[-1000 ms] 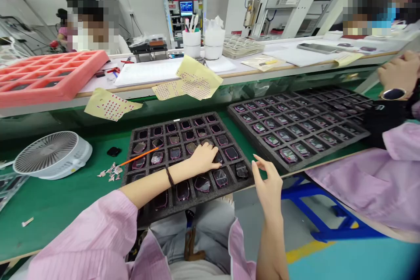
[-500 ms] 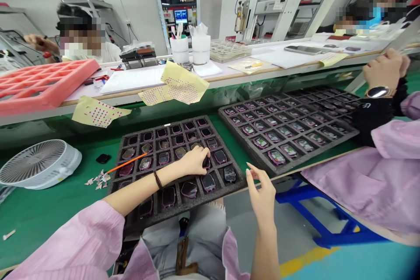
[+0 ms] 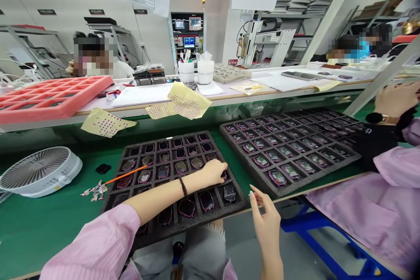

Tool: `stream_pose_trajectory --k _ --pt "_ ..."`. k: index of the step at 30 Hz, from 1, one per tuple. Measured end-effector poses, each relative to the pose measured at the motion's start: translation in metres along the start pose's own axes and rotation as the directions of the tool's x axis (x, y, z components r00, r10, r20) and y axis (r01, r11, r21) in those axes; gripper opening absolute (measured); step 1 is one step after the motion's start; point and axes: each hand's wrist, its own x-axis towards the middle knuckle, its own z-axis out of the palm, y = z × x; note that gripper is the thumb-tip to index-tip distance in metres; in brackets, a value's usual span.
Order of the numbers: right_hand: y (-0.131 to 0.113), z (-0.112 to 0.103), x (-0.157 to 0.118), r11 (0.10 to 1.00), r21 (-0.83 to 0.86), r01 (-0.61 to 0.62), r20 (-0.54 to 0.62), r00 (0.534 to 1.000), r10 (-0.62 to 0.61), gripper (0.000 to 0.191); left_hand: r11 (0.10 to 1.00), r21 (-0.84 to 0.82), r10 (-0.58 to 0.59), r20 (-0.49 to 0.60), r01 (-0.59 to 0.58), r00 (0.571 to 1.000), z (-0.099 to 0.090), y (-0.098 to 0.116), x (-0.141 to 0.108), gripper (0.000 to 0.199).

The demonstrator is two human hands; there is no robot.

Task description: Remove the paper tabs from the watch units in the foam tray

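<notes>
A dark foam tray [image 3: 210, 223] with many compartments lies in front of me, holding square, purple-rimmed watch cases [image 3: 206, 201] with dark faces. My left hand [image 3: 214, 172] reaches across it to the right-hand column. Its fingers are curled down over a watch case [image 3: 224, 176], mostly hidden beneath them. Off the tray's front right corner, my right hand [image 3: 266, 213] hovers with its fingers loosely apart and nothing in them. An orange stick [image 3: 126, 175] rests across the tray's left edge.
To the right stands a second foam tray [image 3: 285, 189] of watch cases, beside a co-worker's hand [image 3: 395, 100]. A white fan [image 3: 42, 170], small scraps [image 3: 96, 190] and a dark square piece [image 3: 103, 168] are at left. Yellow dotted sheets [image 3: 108, 123] hang from the shelf edge.
My left hand has moved right, from one compartment to the right-hand column. My right hand stays raised and apart from the tray. The camera view has tilted upward.
</notes>
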Motion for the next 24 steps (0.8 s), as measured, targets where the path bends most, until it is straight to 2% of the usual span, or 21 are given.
stream_pose_trajectory --k 3,5,8,12,17,20,24 --pt "-0.001 0.000 0.000 1.000 0.006 -0.025 0.017 1.000 0.025 0.039 0.999 -0.034 0.003 -0.011 -0.003 1.000 -0.007 0.000 -0.003 0.035" --pt "-0.003 0.000 0.000 0.999 0.003 -0.038 0.028 0.999 0.038 0.039 0.997 -0.078 0.016 -0.055 -0.020 0.998 -0.015 0.002 -0.009 0.037" --pt "-0.003 0.002 0.000 0.999 -0.002 -0.049 0.017 0.999 0.049 0.040 0.986 -0.126 0.094 -0.086 -0.104 0.992 -0.022 0.013 -0.018 0.038" --pt "-0.002 0.004 0.001 0.998 0.007 -0.058 0.005 0.998 0.058 0.039 0.970 -0.096 0.229 0.067 -0.222 0.971 -0.015 0.027 -0.022 0.040" --pt "-0.002 0.006 0.002 0.999 0.003 -0.037 -0.002 0.999 0.037 0.037 0.961 0.025 0.269 0.163 -0.277 0.949 0.004 0.037 -0.018 0.038" --pt "-0.005 0.006 0.002 1.000 0.008 -0.024 -0.021 0.999 0.024 0.036 0.955 0.081 0.271 0.154 -0.285 0.950 0.008 0.040 -0.018 0.027" --pt "-0.014 0.006 0.003 1.000 0.027 0.007 -0.031 0.999 -0.006 0.034 0.959 -0.078 0.277 0.077 -0.271 0.958 -0.002 0.036 -0.026 0.027"
